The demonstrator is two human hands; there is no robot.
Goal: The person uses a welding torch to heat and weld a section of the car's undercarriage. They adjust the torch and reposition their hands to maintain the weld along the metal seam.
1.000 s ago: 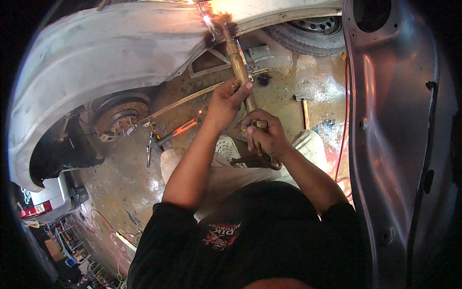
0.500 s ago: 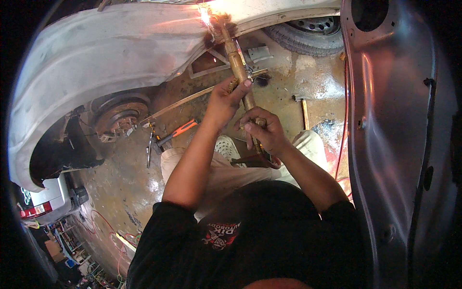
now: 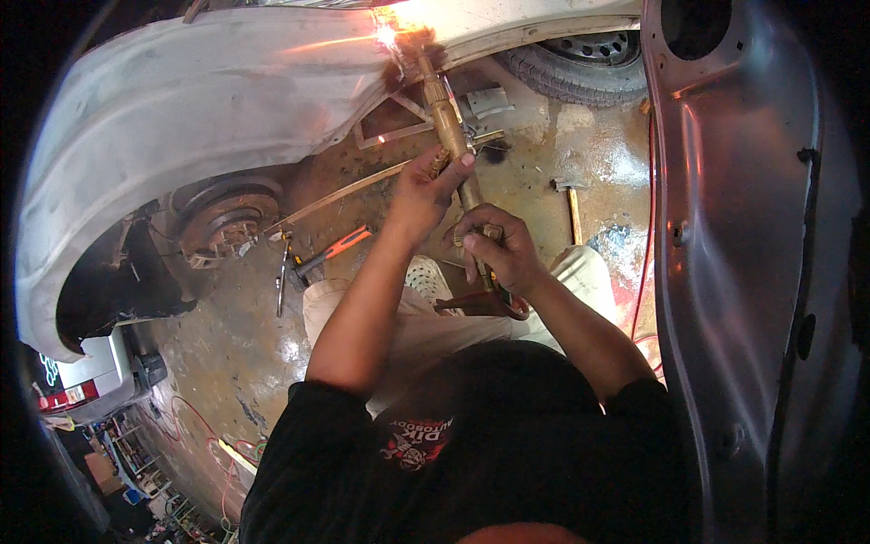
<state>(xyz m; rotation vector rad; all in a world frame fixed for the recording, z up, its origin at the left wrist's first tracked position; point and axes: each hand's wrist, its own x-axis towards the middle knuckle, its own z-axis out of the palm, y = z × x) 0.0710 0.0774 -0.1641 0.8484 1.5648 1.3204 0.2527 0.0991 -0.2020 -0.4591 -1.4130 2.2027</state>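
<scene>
Both hands are gripping a brass torch [image 3: 450,122] whose long axis is running from near to far, the left hand [image 3: 424,189] closing around it farther up, the right hand [image 3: 497,249] wrapping its near handle, its flame touching the grey car panel [image 3: 227,91].

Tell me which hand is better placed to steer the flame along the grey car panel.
Probably the left hand: it grips the brass torch farther up, nearer the flame; the right hand holds the handle end.

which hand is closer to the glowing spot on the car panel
Left. The left hand grips the brass torch higher up, nearer the glowing spot; the right hand holds it lower down.
</scene>
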